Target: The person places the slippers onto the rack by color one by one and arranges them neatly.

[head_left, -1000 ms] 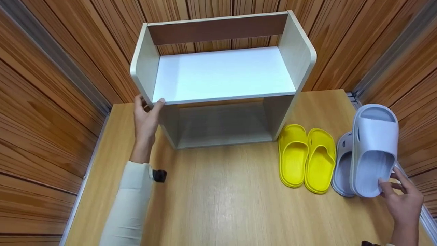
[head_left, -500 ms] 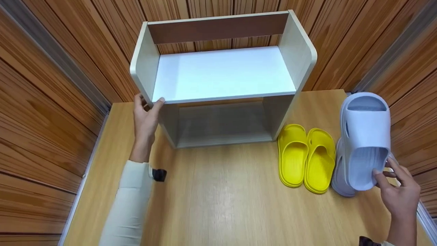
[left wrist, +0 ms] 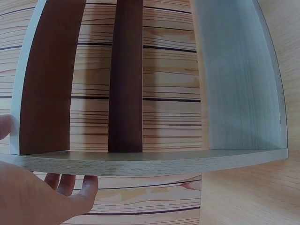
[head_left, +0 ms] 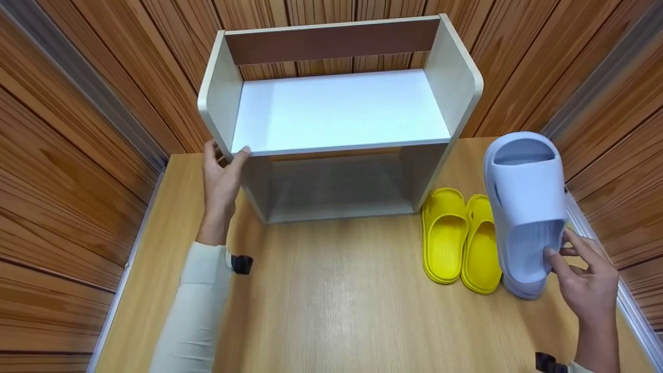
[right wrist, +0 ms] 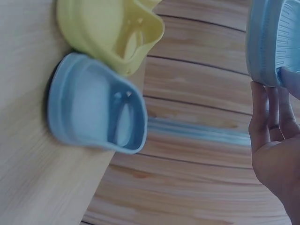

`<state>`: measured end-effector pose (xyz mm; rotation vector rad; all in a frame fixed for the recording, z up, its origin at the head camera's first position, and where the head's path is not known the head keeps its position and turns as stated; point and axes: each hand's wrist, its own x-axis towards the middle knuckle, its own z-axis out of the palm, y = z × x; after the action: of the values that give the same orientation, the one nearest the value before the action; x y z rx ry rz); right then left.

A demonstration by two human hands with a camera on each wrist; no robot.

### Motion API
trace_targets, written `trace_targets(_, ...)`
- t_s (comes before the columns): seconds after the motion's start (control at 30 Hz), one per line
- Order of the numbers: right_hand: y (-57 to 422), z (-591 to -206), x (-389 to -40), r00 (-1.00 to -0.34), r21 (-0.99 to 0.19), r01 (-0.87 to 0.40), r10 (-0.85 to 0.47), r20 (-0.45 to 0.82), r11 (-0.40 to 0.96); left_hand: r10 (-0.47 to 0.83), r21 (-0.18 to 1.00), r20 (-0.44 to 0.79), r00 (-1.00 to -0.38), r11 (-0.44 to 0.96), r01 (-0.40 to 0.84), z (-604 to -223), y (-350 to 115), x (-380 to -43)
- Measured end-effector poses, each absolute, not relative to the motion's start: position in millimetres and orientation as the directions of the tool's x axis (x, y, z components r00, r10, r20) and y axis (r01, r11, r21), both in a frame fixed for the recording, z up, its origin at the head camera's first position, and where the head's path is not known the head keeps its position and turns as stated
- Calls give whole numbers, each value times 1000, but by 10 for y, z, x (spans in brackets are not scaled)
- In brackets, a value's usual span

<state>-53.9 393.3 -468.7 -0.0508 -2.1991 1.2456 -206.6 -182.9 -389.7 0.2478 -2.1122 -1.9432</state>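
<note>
My left hand (head_left: 221,186) grips the left side panel of a small two-tier shelf (head_left: 342,111), thumb at the front edge of its upper board. In the left wrist view the fingers (left wrist: 88,190) curl behind that panel. My right hand (head_left: 590,280) pinches a light blue-grey slipper (head_left: 533,194) by its heel-end side and holds it up, toe toward the wall. Its mate, a second blue-grey slipper (right wrist: 96,105), sits on the floor and is mostly hidden behind the raised one in the head view. A pair of yellow slippers (head_left: 445,248) stands beside it.
The shelf's lower compartment (head_left: 342,186) opens toward me. Wood-panelled walls (head_left: 62,207) enclose the wooden floor (head_left: 331,300) at the back and both sides. Metal strips (head_left: 611,269) run along the floor's side edges.
My right hand has raised the blue-grey slipper and carried it left, so it now overlaps the right yellow slipper in the head view. The left hand has stayed on the shelf.
</note>
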Motion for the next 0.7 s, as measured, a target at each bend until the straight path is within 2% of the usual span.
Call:
trace_targets(0.23,3800,-4605,-595,-805,-754,-414,183,565,510,-305,990,128,-944,94,104,-3921,-1820,-2071)
trace_targets(0.7,3454,-4608,-736,-821,-737,-444,97,563,510,-301,992,115,-946,88,93,-3908,-1824,-2074)
